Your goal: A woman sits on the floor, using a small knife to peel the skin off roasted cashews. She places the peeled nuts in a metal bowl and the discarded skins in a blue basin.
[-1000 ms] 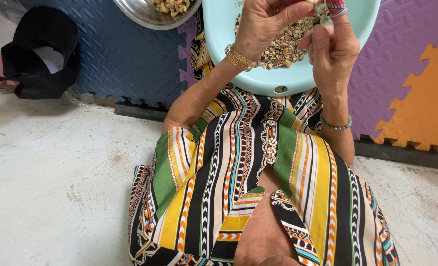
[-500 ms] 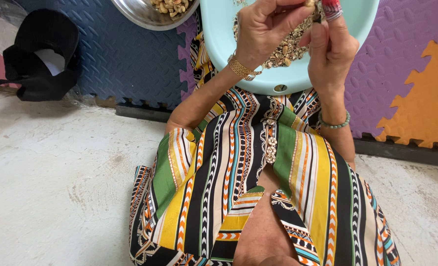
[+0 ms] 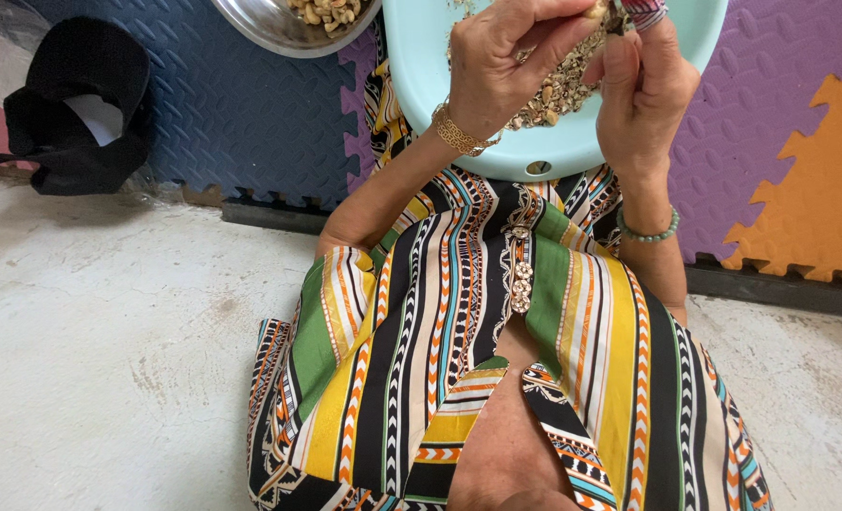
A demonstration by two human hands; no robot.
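My left hand (image 3: 501, 61), with a gold bracelet at the wrist, pinches a small pale nut at the top edge of the view. My right hand (image 3: 643, 80), with a green bead bracelet, is closed on a small tool with a red-patterned handle (image 3: 640, 11) pressed against that nut. Both hands work over a light blue plastic basin (image 3: 421, 66) resting on my lap, which holds a heap of nut shells and bits (image 3: 558, 90). My fingertips are partly cut off by the frame's top edge.
A steel bowl (image 3: 270, 28) with peeled nuts sits at the top, left of the basin. A black bag (image 3: 80, 114) lies at the far left. Blue, purple and orange foam mats (image 3: 241, 123) cover the ground ahead; pale concrete floor (image 3: 109, 350) is to the left.
Both hands have stayed over the basin, shifting slightly up and closer together around the nut. The rest has not moved.
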